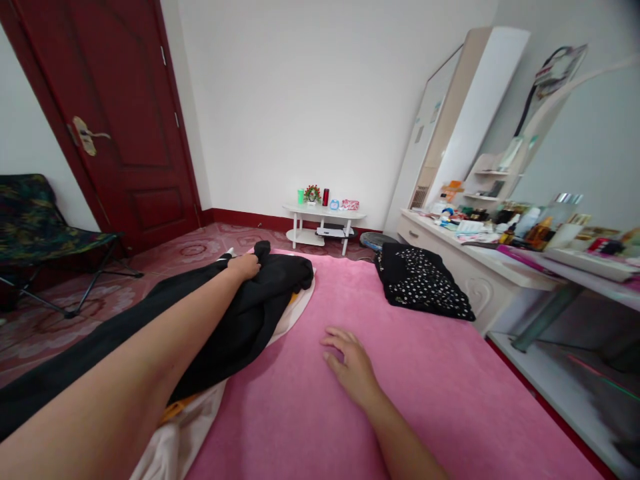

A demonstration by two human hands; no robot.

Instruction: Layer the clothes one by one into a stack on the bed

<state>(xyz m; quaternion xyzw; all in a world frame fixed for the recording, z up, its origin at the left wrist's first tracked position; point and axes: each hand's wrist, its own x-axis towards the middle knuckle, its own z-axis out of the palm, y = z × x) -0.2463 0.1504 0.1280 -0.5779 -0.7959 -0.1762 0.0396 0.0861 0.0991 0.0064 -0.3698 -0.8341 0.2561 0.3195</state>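
My left hand (244, 267) is stretched far forward, its fingers closed on the upper edge of a black garment (245, 313). The garment lies bunched along the left side of a bed with a pink cover (330, 413). A white and orange cloth (290, 320) shows partly from under it. Over the middle of the cover is my right hand (350, 363), with fingers apart and nothing held. I cannot tell whether it touches the cover. A folded black garment with silvery dots (425, 283) rests at the bed's far right corner.
On the right stands a dressing table (450, 250) crowded with bottles and a mirror (595, 147). Past the bed is a low white table (325, 212) with small items. A camouflage folding chair (45, 220) and a red door (105, 100) are at left.
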